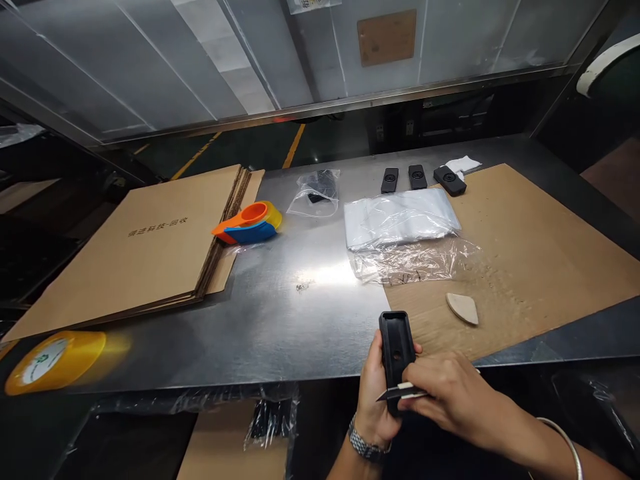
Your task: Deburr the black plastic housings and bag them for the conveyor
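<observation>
My left hand [373, 393] is wrapped round a black rectangular plastic housing [397, 333], holding it with its hollow side up. A small round hole shows in the floor of the hollow. In my right hand [453, 390] is a craft knife [390, 394] with a pointed dark blade and a pale handle, mostly covered by the fingers. Its blade lies across the lower end of the housing; whether it touches is unclear. Beyond my hands, on the brown cardboard sheet [545, 247], rests a beige wedge-shaped piece [464, 309].
Three black parts [390, 180] stand along the back, behind a stack of clear plastic bags [403, 217]. A bag with a black item [320, 190] lies left of them. Further left are an orange-and-blue tape dispenser [250, 223], flat cardboard [150, 240] and a yellow tape roll [55, 362].
</observation>
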`<state>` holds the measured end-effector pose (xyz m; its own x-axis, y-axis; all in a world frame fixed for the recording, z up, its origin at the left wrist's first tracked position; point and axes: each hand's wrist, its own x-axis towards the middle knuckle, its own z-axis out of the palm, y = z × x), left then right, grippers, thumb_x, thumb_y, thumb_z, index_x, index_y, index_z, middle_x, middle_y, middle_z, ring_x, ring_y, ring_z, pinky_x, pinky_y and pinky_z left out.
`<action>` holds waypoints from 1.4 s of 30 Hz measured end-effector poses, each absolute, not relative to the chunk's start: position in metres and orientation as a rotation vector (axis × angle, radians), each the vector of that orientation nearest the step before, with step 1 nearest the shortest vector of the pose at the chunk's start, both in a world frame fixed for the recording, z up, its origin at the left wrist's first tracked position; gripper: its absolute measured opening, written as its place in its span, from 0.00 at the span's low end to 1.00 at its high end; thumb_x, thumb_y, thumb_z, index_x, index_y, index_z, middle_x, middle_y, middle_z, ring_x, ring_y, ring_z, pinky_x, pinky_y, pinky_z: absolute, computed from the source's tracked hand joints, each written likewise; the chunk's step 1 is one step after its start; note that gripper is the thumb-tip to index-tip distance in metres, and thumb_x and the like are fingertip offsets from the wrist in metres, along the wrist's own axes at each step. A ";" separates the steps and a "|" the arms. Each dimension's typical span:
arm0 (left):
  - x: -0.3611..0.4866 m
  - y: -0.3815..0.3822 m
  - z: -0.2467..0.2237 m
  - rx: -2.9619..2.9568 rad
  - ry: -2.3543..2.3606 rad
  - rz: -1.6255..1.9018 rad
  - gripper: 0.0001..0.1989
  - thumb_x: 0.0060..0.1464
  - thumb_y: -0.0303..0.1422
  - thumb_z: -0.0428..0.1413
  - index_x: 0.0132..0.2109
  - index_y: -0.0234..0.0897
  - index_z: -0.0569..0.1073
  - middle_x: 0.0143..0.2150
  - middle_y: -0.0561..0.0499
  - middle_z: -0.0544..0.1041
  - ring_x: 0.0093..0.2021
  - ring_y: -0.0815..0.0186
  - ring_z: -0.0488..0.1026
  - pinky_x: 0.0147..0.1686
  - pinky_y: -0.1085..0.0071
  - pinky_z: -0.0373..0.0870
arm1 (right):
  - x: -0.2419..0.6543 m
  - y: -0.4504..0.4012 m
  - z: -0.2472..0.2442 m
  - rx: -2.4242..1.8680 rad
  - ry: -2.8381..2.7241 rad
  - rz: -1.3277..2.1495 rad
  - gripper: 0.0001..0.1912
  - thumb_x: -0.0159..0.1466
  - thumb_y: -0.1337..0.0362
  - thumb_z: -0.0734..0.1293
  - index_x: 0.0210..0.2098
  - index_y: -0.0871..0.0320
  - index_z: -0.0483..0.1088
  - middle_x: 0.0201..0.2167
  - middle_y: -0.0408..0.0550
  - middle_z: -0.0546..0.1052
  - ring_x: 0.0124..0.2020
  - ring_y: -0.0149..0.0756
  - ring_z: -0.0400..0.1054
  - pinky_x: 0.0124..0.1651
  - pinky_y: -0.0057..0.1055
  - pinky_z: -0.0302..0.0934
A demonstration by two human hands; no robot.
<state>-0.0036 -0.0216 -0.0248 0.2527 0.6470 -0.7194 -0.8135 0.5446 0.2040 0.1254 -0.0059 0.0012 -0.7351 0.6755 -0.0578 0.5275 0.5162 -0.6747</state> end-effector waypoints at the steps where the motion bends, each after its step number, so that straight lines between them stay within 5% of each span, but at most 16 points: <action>1: -0.003 -0.022 -0.024 -0.229 0.866 0.997 0.26 0.57 0.45 0.46 0.29 0.25 0.74 0.26 0.44 0.75 0.25 0.67 0.72 0.28 0.74 0.68 | 0.124 -0.007 0.000 -1.039 -2.567 1.004 0.10 0.61 0.62 0.66 0.25 0.57 0.63 0.23 0.40 0.72 0.24 0.29 0.63 0.26 0.27 0.45; 12: 0.008 -0.033 -0.019 -0.260 0.896 0.976 0.21 0.57 0.44 0.48 0.28 0.31 0.72 0.20 0.50 0.71 0.19 0.70 0.68 0.23 0.75 0.66 | 0.129 0.005 0.002 -1.187 -2.480 0.989 0.14 0.63 0.61 0.62 0.22 0.58 0.65 0.20 0.43 0.72 0.21 0.29 0.64 0.24 0.26 0.46; 17: 0.011 -0.041 -0.019 -0.115 1.012 0.887 0.25 0.57 0.46 0.45 0.31 0.27 0.74 0.22 0.46 0.72 0.18 0.69 0.68 0.19 0.75 0.64 | 0.137 0.025 0.003 -1.198 -2.313 1.086 0.07 0.62 0.61 0.63 0.35 0.56 0.71 0.25 0.43 0.75 0.24 0.31 0.67 0.27 0.25 0.52; 22: 0.010 -0.042 -0.022 -0.006 1.002 0.830 0.30 0.55 0.51 0.45 0.32 0.25 0.74 0.26 0.44 0.72 0.19 0.70 0.67 0.18 0.75 0.65 | 0.139 0.036 0.005 -1.168 -2.222 1.177 0.15 0.61 0.62 0.64 0.47 0.55 0.69 0.28 0.44 0.76 0.28 0.32 0.69 0.30 0.27 0.56; 25: 0.009 -0.044 -0.024 0.030 0.992 0.826 0.30 0.54 0.52 0.44 0.31 0.25 0.74 0.25 0.44 0.72 0.19 0.70 0.67 0.18 0.75 0.64 | 0.139 0.041 0.002 -1.111 -2.195 1.285 0.08 0.61 0.63 0.63 0.33 0.58 0.73 0.23 0.41 0.73 0.24 0.29 0.65 0.28 0.25 0.54; 28: 0.010 -0.046 -0.027 0.055 0.976 0.797 0.32 0.54 0.52 0.43 0.29 0.25 0.74 0.24 0.44 0.71 0.19 0.69 0.66 0.17 0.75 0.63 | 0.139 0.045 -0.004 -1.095 -2.171 1.346 0.16 0.62 0.63 0.60 0.20 0.60 0.68 0.16 0.39 0.65 0.20 0.26 0.57 0.24 0.24 0.49; 38: 0.008 -0.045 -0.029 0.013 0.958 0.741 0.33 0.54 0.53 0.42 0.28 0.25 0.74 0.22 0.45 0.70 0.18 0.70 0.65 0.18 0.75 0.62 | 0.138 0.047 -0.012 -1.126 -2.050 1.386 0.17 0.60 0.60 0.63 0.17 0.59 0.60 0.16 0.36 0.58 0.20 0.25 0.52 0.24 0.24 0.46; 42: 0.005 -0.043 -0.027 0.014 0.957 0.812 0.32 0.54 0.53 0.43 0.29 0.25 0.75 0.23 0.44 0.71 0.19 0.70 0.66 0.19 0.75 0.63 | 0.139 0.042 -0.018 -1.320 -1.841 1.297 0.17 0.64 0.56 0.56 0.27 0.60 0.65 0.18 0.38 0.59 0.21 0.27 0.54 0.24 0.25 0.48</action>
<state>0.0052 -0.0434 -0.0265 0.3103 0.6207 -0.7200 -0.6093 0.7112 0.3506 0.1386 0.0424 -0.0180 -0.3857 0.9160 -0.1106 0.4123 0.0639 -0.9088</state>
